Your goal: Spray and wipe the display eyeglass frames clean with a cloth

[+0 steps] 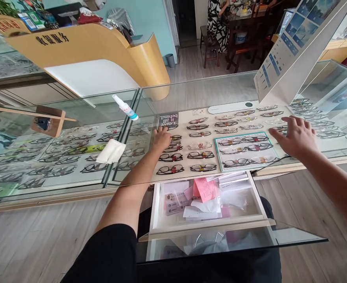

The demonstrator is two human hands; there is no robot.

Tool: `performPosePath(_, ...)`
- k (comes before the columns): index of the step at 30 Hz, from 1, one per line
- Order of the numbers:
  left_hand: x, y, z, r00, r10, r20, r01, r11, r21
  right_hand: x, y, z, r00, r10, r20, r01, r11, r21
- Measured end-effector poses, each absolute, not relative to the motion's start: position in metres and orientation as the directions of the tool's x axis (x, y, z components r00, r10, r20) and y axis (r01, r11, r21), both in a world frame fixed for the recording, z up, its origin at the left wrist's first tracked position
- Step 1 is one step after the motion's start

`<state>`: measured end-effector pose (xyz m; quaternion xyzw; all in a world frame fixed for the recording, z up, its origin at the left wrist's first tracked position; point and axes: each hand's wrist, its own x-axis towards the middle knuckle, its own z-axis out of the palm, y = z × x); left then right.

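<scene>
My left hand (161, 139) rests on the glass top of the display case (191, 91), fingers on the surface, holding nothing visible. Spread out over the same glass, my right hand (297, 135) is also without anything in it. Rows of eyeglasses (203, 167) lie below the glass between my hands. Some pairs sit on a green-edged tray (217, 157) nearer to my right hand. In front of me a white drawer (154, 212) is pulled out, with pink slips (204, 188), white papers (201, 212) and clear plastic bags inside.
A small spray bottle (125, 107) and a folded white cloth or tissue (111, 151) lie to the left. A phone stand (60, 125) is farther left. A tall folded display card (291, 51) stands at the right. Beyond, a person (217, 23) is beside a table.
</scene>
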<state>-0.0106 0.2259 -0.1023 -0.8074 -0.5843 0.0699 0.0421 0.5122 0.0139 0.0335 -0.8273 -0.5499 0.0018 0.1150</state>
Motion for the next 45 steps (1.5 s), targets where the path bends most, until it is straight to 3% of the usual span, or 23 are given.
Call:
performPosePath(6,-0.008,0.229,-0.099,0.289,0.955,-0.065,0.946,-0.295,-0.133,0.511,0.014,0.035,0.4,0.91,0.111,0.905,-0.373,-0.206)
performPosePath(14,0.002,0.238,-0.1,0.231,0.973,0.016,0.973,-0.231,0.016,0.513,0.014,0.033,0.39,0.91,0.14,0.911,-0.36,-0.201)
performPosePath(28,0.008,0.263,-0.111,0.239,0.963,-0.124,0.971,-0.237,0.035,0.514,0.011,0.034,0.411,0.903,0.124,0.902,-0.383,-0.198)
performPosePath(37,0.025,0.198,-0.09,0.15,0.966,0.209,0.976,-0.179,0.125,0.518,0.014,0.034,0.422,0.899,0.119,0.899,-0.397,-0.188)
performPosePath(45,0.012,0.124,-0.066,0.373,0.918,0.133,0.914,-0.388,0.116,0.521,0.019,0.034,0.421,0.901,0.099,0.896,-0.397,-0.201)
